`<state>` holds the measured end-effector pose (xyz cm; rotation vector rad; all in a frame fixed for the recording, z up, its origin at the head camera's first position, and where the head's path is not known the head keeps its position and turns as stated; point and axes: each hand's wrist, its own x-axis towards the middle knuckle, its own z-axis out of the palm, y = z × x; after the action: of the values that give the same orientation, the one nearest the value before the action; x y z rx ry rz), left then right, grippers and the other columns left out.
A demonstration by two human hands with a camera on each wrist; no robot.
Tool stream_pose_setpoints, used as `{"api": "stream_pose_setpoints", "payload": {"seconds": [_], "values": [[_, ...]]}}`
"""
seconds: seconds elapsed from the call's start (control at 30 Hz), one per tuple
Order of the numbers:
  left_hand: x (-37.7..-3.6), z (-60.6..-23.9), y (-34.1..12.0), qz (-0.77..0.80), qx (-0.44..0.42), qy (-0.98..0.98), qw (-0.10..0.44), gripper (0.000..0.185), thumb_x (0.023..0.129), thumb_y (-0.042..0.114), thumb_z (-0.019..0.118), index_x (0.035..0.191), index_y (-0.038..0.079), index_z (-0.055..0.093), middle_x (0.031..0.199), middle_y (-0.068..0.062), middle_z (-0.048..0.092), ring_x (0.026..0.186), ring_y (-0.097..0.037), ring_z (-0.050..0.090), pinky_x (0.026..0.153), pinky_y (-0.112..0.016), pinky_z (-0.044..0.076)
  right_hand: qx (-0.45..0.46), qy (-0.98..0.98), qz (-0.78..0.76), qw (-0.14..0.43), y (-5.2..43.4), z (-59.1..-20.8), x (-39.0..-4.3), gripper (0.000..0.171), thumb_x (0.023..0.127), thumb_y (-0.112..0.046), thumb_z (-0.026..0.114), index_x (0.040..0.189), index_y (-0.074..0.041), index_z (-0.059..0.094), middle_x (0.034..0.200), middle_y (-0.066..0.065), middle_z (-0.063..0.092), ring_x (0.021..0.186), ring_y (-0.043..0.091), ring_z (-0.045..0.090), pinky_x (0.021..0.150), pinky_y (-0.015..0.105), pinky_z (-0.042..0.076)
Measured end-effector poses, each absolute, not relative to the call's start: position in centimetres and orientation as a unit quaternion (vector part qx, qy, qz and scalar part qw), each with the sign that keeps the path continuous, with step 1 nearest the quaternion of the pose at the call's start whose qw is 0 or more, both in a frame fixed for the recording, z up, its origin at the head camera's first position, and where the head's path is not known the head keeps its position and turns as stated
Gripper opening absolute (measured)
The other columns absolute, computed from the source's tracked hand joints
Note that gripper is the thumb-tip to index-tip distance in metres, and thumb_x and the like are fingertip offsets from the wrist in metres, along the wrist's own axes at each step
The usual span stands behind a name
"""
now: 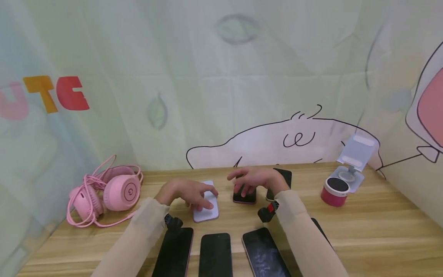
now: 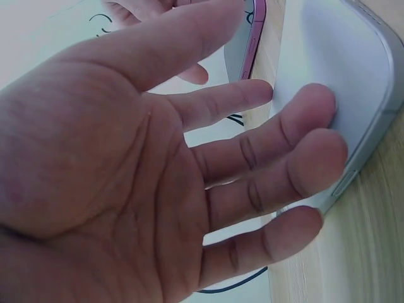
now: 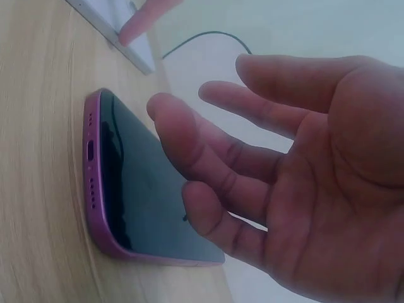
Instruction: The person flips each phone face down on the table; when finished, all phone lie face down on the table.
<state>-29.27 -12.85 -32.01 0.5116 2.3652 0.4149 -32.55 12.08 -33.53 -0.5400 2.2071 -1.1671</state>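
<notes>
Wooden table [image 1: 363,215] carries slim, slick, breakable-looking phones: left hand [image 1: 188,194] presses straight fingers on the white phone [image 1: 207,211], right hand [image 1: 254,180] hovers loosely spread over the pink-edged phone [image 1: 244,198], best gripped by its edges.

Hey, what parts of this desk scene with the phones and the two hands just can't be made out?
- Head view: the dark phone behind the right hand is mostly covered by that hand and wrist.
- Head view: the three phones in the front row are cut off by the bottom edge.
- Right wrist view: whether the fingers touch the pink-edged phone is unclear.
- Left wrist view: the white phone is cut off by the frame's edges.
</notes>
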Motion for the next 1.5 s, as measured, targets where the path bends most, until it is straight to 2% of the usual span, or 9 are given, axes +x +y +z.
{"api": "stream_pose_setpoints", "payload": {"seconds": [0.17,0.43,0.73,0.87,1.03,1.5], "values": [[-29.2,-31.9,-12.9,0.158,0.194,0.907,0.339,0.049,0.095,0.037,0.068,0.141,0.026,0.051,0.084,-0.005,0.063,0.07,-0.018,0.054,0.069,-0.032,0.045,-0.194,0.823,-0.447,0.291,12.2,-33.6,-32.5,0.038,0.103,-0.023,0.054,0.139,-0.01,0.055,0.105,0.011,0.071,0.083,0.023,0.068,0.073,0.033,0.05],[-29.2,-32.0,-11.9,0.165,0.225,0.893,0.355,0.05,0.096,0.038,0.066,0.142,0.024,0.049,0.086,-0.004,0.064,0.071,-0.017,0.057,0.073,-0.032,0.049,-0.182,0.828,-0.446,0.288,12.5,-33.7,-32.6,0.036,0.104,-0.022,0.053,0.138,-0.008,0.056,0.104,0.011,0.071,0.082,0.022,0.069,0.072,0.032,0.049],[-29.7,-32.5,-10.5,0.174,0.209,0.894,0.356,0.064,0.097,0.039,0.065,0.15,0.021,0.036,0.081,-0.007,0.065,0.069,-0.018,0.058,0.075,-0.032,0.049,-0.167,0.829,-0.454,0.281,13.2,-34.3,-32.6,0.038,0.103,-0.025,0.056,0.136,-0.005,0.057,0.099,0.011,0.072,0.078,0.021,0.068,0.071,0.033,0.052],[-30.1,-32.9,-9.8,0.194,0.213,0.891,0.351,0.067,0.097,0.038,0.065,0.152,0.019,0.032,0.077,-0.007,0.064,0.063,-0.018,0.056,0.068,-0.03,0.049,-0.153,0.871,-0.387,0.26,13.5,-34.2,-32.7,0.036,0.102,-0.026,0.057,0.133,-0.007,0.06,0.09,0.009,0.071,0.075,0.02,0.069,0.068,0.031,0.051],[-30.6,-33.0,-8.8,0.197,0.239,0.886,0.344,0.067,0.097,0.037,0.065,0.152,0.018,0.031,0.073,-0.005,0.062,0.059,-0.018,0.053,0.063,-0.028,0.044,-0.133,0.898,-0.335,0.254,14.0,-33.7,-32.6,0.03,0.102,-0.027,0.059,0.126,-0.012,0.065,0.086,0.008,0.07,0.075,0.021,0.069,0.071,0.033,0.051],[-30.7,-33.3,-8.5,0.185,0.243,0.89,0.338,0.069,0.097,0.039,0.066,0.152,0.019,0.03,0.073,-0.004,0.059,0.059,-0.018,0.051,0.067,-0.029,0.039,-0.114,0.899,-0.326,0.269,13.9,-33.7,-32.5,0.019,0.101,-0.022,0.059,0.118,-0.017,0.067,0.082,0.007,0.066,0.075,0.019,0.066,0.072,0.033,0.047]]}}
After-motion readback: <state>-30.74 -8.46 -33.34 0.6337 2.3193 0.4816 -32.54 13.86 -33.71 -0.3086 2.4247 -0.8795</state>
